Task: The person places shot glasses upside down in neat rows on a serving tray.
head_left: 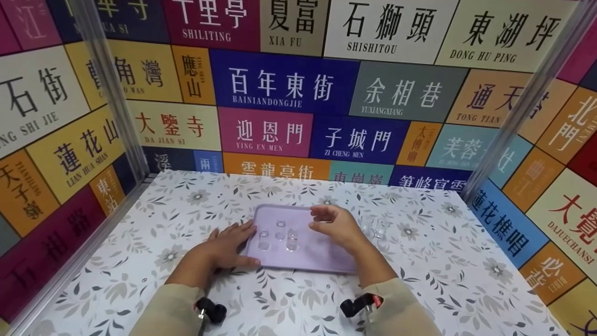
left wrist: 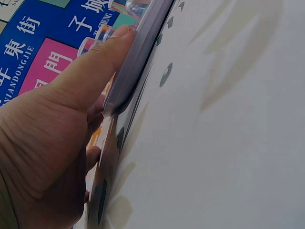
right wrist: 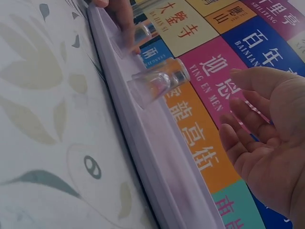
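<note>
A shallow lilac tray (head_left: pixel 317 259) lies on the table with three small clear glasses upright on its left half: a left glass (head_left: pixel 264 240), a back glass (head_left: pixel 280 230) and a front glass (head_left: pixel 292 241). My left hand (head_left: pixel 224 247) rests at the tray's left edge, its thumb (left wrist: pixel 107 57) against the rim in the left wrist view. Over the tray's right half hovers my right hand (head_left: pixel 338 226), fingers loosely bent and apart with nothing between them. The right wrist view shows that hand (right wrist: pixel 271 129) apart from the nearest glass (right wrist: pixel 159 81).
More clear glasses (head_left: pixel 380 228) stand on the table just right of the tray, partly behind my right hand. A flower-patterned cloth (head_left: pixel 419 270) covers the table. Walls with coloured place-name panels (head_left: pixel 284 84) and metal corner posts (head_left: pixel 508 102) enclose the back and sides.
</note>
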Motion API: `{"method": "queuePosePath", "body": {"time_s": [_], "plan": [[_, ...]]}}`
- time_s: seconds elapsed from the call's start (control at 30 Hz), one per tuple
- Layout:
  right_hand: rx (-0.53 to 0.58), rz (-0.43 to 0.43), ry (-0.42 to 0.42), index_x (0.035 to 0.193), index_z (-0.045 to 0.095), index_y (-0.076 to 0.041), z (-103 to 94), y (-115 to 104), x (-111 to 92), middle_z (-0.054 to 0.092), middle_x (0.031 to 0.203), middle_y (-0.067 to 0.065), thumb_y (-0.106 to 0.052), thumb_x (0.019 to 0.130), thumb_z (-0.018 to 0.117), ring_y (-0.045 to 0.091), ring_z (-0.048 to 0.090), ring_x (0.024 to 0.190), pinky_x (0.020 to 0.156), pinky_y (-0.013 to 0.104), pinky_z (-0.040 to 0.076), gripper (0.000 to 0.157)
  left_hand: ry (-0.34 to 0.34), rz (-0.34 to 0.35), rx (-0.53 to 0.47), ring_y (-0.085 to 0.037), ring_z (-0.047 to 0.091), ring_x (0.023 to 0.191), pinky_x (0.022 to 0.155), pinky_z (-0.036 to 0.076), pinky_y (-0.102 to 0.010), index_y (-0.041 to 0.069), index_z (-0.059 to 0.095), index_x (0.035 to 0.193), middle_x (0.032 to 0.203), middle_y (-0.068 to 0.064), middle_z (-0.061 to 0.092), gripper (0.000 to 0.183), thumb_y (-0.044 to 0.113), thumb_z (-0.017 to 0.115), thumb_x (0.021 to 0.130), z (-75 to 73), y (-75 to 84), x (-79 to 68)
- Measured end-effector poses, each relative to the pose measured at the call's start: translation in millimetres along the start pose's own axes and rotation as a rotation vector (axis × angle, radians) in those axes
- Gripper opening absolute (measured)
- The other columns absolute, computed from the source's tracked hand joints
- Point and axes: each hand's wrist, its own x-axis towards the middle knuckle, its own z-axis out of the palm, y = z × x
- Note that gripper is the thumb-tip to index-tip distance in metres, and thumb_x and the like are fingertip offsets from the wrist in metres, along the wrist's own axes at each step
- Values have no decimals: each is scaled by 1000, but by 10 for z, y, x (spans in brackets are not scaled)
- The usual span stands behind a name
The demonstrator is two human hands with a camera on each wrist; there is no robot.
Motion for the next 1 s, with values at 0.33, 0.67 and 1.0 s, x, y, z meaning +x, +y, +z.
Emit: {"method": "queuePosePath", "body": {"time_s": [0.33,0.67,1.0], "plan": [[2,51,99,139,70,-11,-442,43,-16,71,139,13,-21,90,87,28,66,130,103,31,59,52,-7,-22,11,-32,6,171,135,-5,-68,36,29,170,181,18,13,111,78,78,80,-14,69,-25],[-35,95,173,142,66,-14,-918,160,-48,69,143,11,-25,95,83,25,65,132,105,26,59,51,0,-9,16,-32,5,171,135,-6,-67,37,27,170,181,19,11,112,80,76,79,-19,32,-8],[-3,163,292,148,62,-18,-1313,268,-117,65,149,7,-30,96,83,19,61,136,109,24,55,57,-6,-19,13,-32,5,171,135,-5,-68,39,26,170,181,19,11,113,82,76,79,10,-5,17]]}}
